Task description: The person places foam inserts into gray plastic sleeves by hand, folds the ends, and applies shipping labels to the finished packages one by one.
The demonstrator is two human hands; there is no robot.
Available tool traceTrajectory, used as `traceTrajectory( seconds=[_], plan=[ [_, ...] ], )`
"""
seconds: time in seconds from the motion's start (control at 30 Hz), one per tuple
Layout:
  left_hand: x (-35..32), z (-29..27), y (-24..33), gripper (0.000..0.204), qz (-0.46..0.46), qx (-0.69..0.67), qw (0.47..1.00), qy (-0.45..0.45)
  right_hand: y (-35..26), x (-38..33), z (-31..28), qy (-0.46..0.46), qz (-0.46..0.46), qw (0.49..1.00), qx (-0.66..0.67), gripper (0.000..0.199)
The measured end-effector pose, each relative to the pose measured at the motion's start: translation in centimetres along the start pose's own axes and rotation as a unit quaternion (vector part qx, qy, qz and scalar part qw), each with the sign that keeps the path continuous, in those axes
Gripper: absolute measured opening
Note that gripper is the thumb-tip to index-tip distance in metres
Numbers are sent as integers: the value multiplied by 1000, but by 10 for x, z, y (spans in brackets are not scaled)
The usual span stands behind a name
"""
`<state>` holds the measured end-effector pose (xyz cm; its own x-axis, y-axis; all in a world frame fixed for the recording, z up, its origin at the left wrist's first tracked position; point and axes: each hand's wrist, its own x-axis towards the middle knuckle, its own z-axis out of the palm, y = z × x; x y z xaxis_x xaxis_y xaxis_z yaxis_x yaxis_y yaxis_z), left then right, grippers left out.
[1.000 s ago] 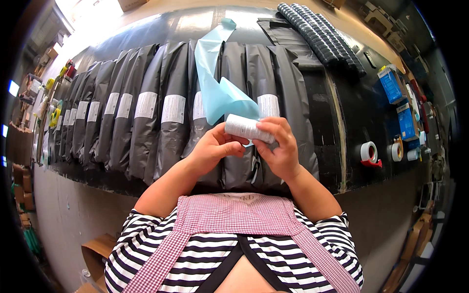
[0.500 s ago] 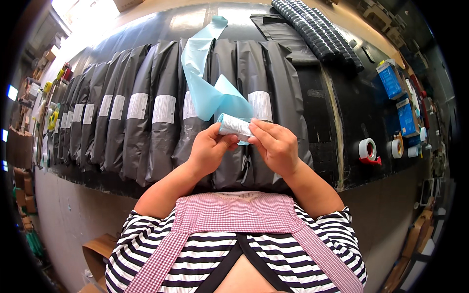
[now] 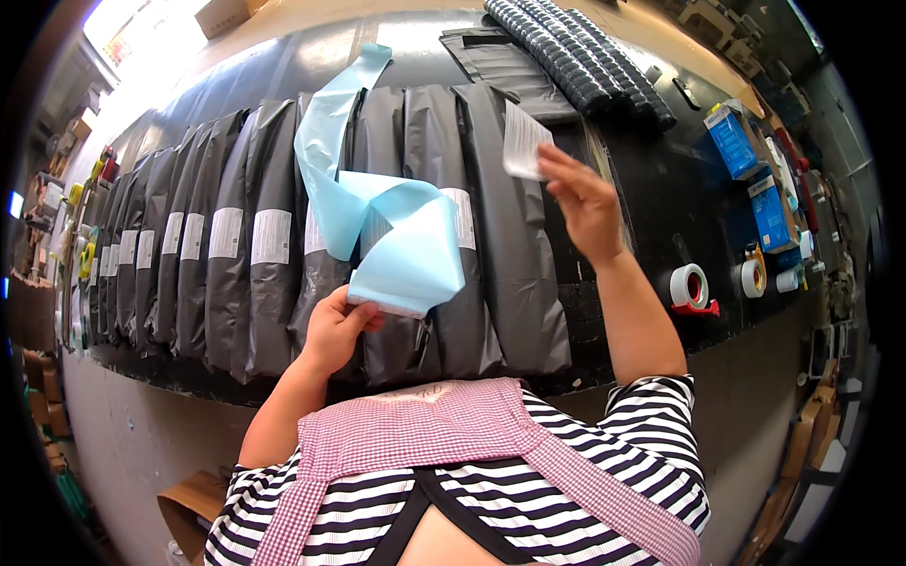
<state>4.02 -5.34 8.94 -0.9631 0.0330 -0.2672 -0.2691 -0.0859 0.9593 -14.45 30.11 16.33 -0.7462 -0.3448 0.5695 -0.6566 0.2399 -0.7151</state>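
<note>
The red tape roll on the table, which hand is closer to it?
Right. The right hand, holding a white label, is up and left of the tape roll. The left hand grips the blue strip, farther left.

A row of dark grey mailer bags (image 3: 283, 255) runs from 9 o'clock to the centre, each with a white rectangular label (image 3: 271, 236). One loose white label (image 3: 524, 141) stands at 12 o'clock. Blue boxes (image 3: 755, 179) lie at 2 o'clock.
</note>
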Motion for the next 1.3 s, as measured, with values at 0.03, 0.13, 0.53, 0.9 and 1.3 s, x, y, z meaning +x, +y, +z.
traceTrajectory(
  seconds=[0.03, 0.13, 0.53, 0.9, 1.3],
  plan=[
    [-2, -1, -1, 17, -3, -6, 1000, 17, 16, -15, 5, -12, -48, 997, -65, 26],
    [-1, -5, -1, 16, -3, -12, 999, 40, 49, -49, 20, -29, -94, 980, -171, 33],
    [1, -4, -4, 19, 1, -24, 997, 67, 32, -65, 13, -258, 43, 916, -304, 31],
    [2, 3, 13, 20, 26, -30, 998, 41, 43, -36, 92, -267, 218, 879, -330, 59],
    [-4, 23, 48, 24, 113, 60, 991, -26, -112, -52, 62, -106, -142, 984, 10, 40]
  ],
)
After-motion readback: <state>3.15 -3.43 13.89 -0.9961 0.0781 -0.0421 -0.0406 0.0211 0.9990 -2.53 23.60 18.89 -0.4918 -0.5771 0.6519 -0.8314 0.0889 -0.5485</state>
